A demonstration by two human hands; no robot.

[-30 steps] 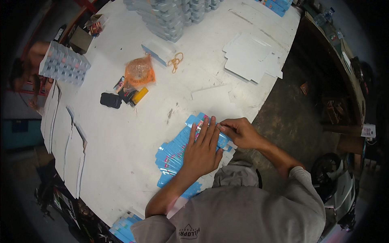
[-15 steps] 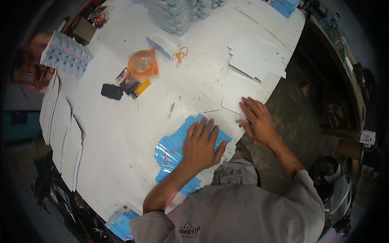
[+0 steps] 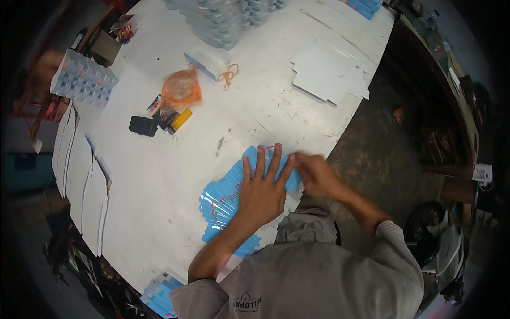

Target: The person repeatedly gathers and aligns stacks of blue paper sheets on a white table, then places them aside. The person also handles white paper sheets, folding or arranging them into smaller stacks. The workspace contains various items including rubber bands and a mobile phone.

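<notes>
A fanned pile of flat blue carton blanks point(image 3: 220, 199) lies at the near edge of the table. My left hand point(image 3: 263, 186) rests on top of it with the fingers stretched and spread. My right hand point(image 3: 316, 175) is at the pile's right end, its fingers curled in against the edge of a blue carton blank point(image 3: 292, 182). Motion blurs it slightly, and its fingertips are partly hidden. Farther off to the right lies a stack of white-side-up carton blanks point(image 3: 332, 74).
On the white table point(image 3: 154, 186) are an orange plastic bag point(image 3: 181, 90), rubber bands point(image 3: 228, 76), a black case point(image 3: 143, 126) and a yellow box point(image 3: 181, 120). Folded grey-blue cartons point(image 3: 218, 24) are stacked at the back. White sheets point(image 3: 90, 196) lie left. Another person point(image 3: 45, 80) is at far left.
My right hand has moved left from the table's right edge to the blue pile. The white blank that lay by it no longer shows there. My left hand stays on the pile, fingers spread.
</notes>
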